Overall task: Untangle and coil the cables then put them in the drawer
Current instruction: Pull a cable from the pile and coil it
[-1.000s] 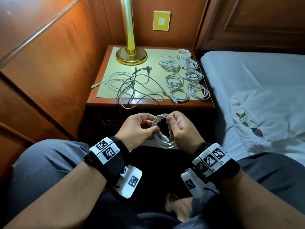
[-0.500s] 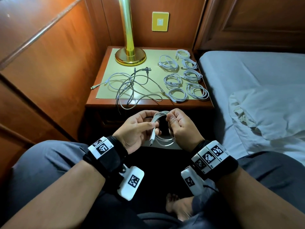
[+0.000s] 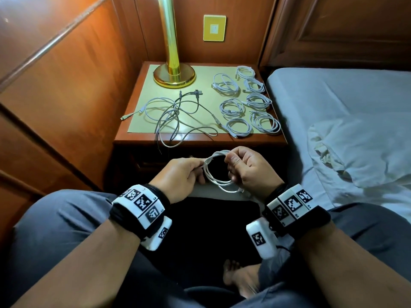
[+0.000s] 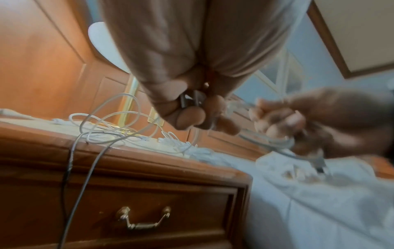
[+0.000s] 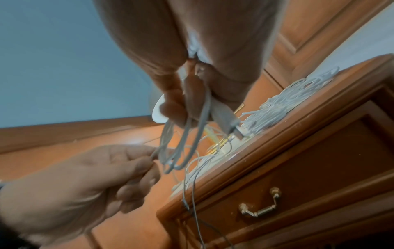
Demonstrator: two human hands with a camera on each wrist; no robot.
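Now your left hand [image 3: 180, 174] has pulled the plug end out to the coil's [image 3: 216, 174] left side, pinching it, while your right hand [image 3: 249, 170] grips the loops, just in front of the table [image 3: 200, 142]. Probably you're finishing this coil; the drawer [image 4: 149, 210] remains shut.

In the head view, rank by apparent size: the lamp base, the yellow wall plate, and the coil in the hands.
1. Lamp base, widest.
2. Coil held by the left hand and right hand; nearer the camera, so unsure.
3. Wall plate.
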